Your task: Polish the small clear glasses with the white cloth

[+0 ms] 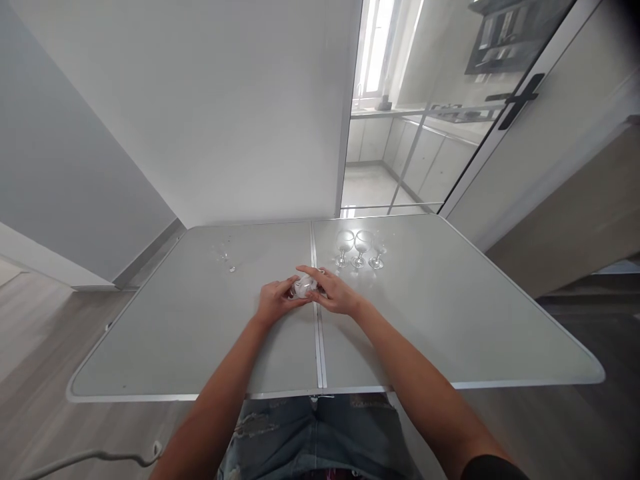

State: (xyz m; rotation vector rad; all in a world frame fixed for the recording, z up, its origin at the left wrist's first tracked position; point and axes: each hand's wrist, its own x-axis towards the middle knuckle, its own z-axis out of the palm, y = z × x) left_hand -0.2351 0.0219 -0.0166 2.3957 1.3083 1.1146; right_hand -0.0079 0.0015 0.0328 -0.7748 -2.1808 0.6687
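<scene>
My left hand (275,300) and my right hand (334,292) meet over the middle seam of a grey folding table (165,333). Between them they hold a small clear glass (303,287), with the fingers of both hands curled around it. Three small stemmed glasses (360,248) stand upright in a row just beyond my right hand. Another clear glass object (225,257) sits on the left half of the table, too faint to make out its shape.
A white wall stands right behind the table's far edge. A glass sliding door (400,133) to the back right opens onto a kitchen. A white cable (100,457) lies on the wooden floor at the front left.
</scene>
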